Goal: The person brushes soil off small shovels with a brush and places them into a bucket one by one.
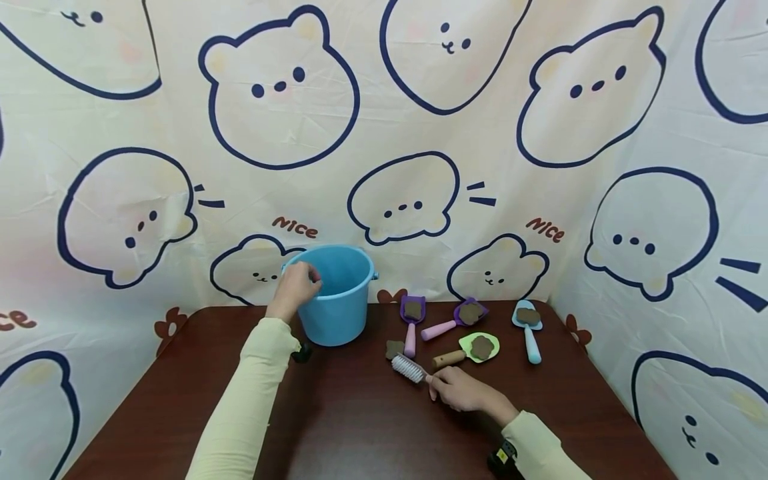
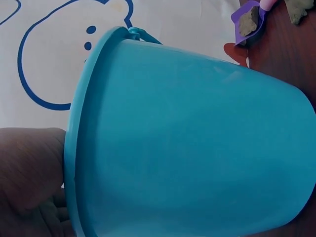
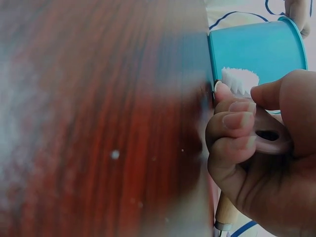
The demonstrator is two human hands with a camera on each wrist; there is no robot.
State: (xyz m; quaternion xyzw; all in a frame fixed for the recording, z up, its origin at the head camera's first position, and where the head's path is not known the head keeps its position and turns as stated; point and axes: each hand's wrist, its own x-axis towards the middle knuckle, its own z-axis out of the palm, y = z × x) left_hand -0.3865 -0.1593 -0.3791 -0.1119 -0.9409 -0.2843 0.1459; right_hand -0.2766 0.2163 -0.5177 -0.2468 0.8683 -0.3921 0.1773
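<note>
My right hand [image 1: 459,389] grips the pinkish-grey handle of a brush [image 1: 409,368] with white bristles. Its bristle end is close beside a small brown clump [image 1: 394,349] on the table. In the right wrist view, fingers curl round the handle, which has a hole near its end. My left hand [image 1: 295,287] is at the near left rim of a light blue bucket [image 1: 336,320], fingers bent over the opening. The left wrist view shows the bucket's wall [image 2: 187,138] hiding the fingertips; I cannot tell whether they hold anything.
Right of the bucket lie two purple shovels [image 1: 405,305] [image 1: 440,330] with pink handles, a green shovel [image 1: 495,339] with a wooden handle, and a light blue shovel [image 1: 531,347]. Each carries a brown clump. A patterned cloth [image 1: 408,133] hangs behind the dark brown table [image 1: 372,427].
</note>
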